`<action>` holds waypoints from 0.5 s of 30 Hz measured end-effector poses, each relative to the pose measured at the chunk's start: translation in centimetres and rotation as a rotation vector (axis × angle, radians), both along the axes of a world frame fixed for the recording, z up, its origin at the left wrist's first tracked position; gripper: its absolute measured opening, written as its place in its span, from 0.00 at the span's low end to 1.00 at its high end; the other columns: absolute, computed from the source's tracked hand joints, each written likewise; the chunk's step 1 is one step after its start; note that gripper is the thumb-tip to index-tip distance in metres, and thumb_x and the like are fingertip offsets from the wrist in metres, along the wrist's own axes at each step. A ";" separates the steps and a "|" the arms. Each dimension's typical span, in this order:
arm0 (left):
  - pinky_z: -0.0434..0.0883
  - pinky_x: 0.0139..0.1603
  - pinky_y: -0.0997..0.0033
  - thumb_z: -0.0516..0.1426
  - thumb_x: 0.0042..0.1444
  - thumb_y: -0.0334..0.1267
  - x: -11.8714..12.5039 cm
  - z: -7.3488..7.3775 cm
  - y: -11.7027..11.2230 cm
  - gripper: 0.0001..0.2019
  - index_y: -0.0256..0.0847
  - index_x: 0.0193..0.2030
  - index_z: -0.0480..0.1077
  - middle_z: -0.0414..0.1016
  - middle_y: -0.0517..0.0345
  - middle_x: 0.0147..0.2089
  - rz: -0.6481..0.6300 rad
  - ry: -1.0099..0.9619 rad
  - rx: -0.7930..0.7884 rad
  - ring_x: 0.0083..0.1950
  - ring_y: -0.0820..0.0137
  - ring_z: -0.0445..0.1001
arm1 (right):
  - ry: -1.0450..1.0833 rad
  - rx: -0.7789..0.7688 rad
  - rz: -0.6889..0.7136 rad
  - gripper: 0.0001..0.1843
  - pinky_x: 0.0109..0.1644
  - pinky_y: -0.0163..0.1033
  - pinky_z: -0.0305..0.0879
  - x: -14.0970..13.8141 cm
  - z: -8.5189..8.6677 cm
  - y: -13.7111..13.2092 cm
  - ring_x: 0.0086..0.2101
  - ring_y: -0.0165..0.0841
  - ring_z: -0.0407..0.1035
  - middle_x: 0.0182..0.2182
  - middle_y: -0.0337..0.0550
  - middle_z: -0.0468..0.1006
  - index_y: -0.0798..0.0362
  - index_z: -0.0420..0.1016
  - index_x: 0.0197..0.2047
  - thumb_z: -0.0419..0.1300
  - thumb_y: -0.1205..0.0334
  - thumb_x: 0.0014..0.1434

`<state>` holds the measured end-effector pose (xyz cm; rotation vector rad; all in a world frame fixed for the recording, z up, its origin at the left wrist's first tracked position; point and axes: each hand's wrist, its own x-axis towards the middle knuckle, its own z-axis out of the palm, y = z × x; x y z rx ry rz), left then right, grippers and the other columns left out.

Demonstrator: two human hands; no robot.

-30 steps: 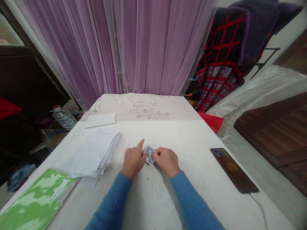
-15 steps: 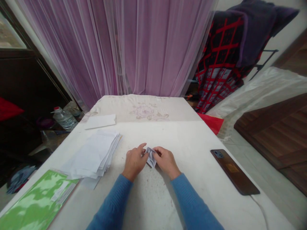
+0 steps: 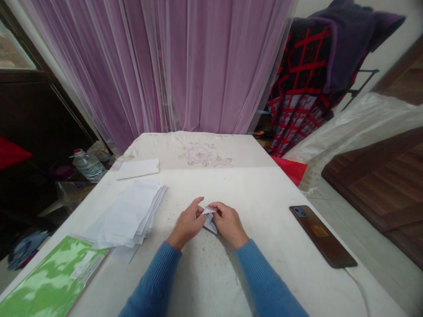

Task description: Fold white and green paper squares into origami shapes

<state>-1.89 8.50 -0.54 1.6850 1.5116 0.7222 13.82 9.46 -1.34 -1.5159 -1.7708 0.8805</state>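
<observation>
Live at centre table: a small folded white paper (image 3: 210,220), caught between both hands, pointed tip out toward the front, lower corner poking down past the fingers! Left hand (image 3: 187,223), a firm grip, fingers curled over and pinching the paper from the left side. Right hand (image 3: 229,223), same story from the other side, fingers pressed together on the upper fold. Hands almost touching, only that little paper between them, both wrists in blue knit sleeves (image 3: 150,279).

Just to the left, a loose stack of white paper sheets (image 3: 127,215), slightly fanned, lying on the white tabletop (image 3: 261,198), near the left hand but not touching. Beyond it, one white envelope (image 3: 138,169), lying flat. Front left corner: a green-patterned plastic-wrapped packet (image 3: 54,277), right up against the edge of the stack. Over on the right, well apart from the hands, a smartphone in a brown case (image 3: 322,235), face down, cameras up, white cable (image 3: 358,288) trailing from its near end.

Far end: a floral cloth (image 3: 200,154) on the tabletop, a red sheet (image 3: 291,169) sticking out past the right edge, a plastic water bottle (image 3: 88,166) down on the left, and behind it all a sheer lilac curtain (image 3: 211,66).
</observation>
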 end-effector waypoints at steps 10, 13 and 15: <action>0.68 0.50 0.67 0.54 0.50 0.31 0.0 0.7 -0.1 0.31 0.41 0.63 0.59 0.79 0.60 0.42 0.039 0.241 0.062 0.44 0.67 0.75 | -0.161 -0.021 -0.036 0.15 0.38 0.31 0.63 0.2 1.1 -0.2 0.35 0.30 0.74 0.35 0.36 0.82 0.48 0.78 0.42 0.54 0.68 0.55; 0.65 0.55 0.63 0.56 0.54 0.36 0.1 0.6 -0.1 0.23 0.44 0.58 0.64 0.80 0.59 0.46 0.099 0.303 0.115 0.50 0.65 0.74 | -0.297 -0.042 -0.103 0.12 0.33 0.31 0.58 0.4 1.6 -0.2 0.31 0.29 0.72 0.30 0.35 0.80 0.47 0.77 0.40 0.55 0.66 0.55; 0.66 0.53 0.64 0.56 0.56 0.39 0.2 0.6 -0.1 0.18 0.45 0.54 0.67 0.80 0.60 0.44 0.105 0.296 0.126 0.49 0.65 0.75 | -0.372 -0.060 -0.125 0.10 0.31 0.32 0.54 0.6 1.9 -0.1 0.29 0.29 0.70 0.28 0.35 0.79 0.48 0.77 0.38 0.56 0.65 0.55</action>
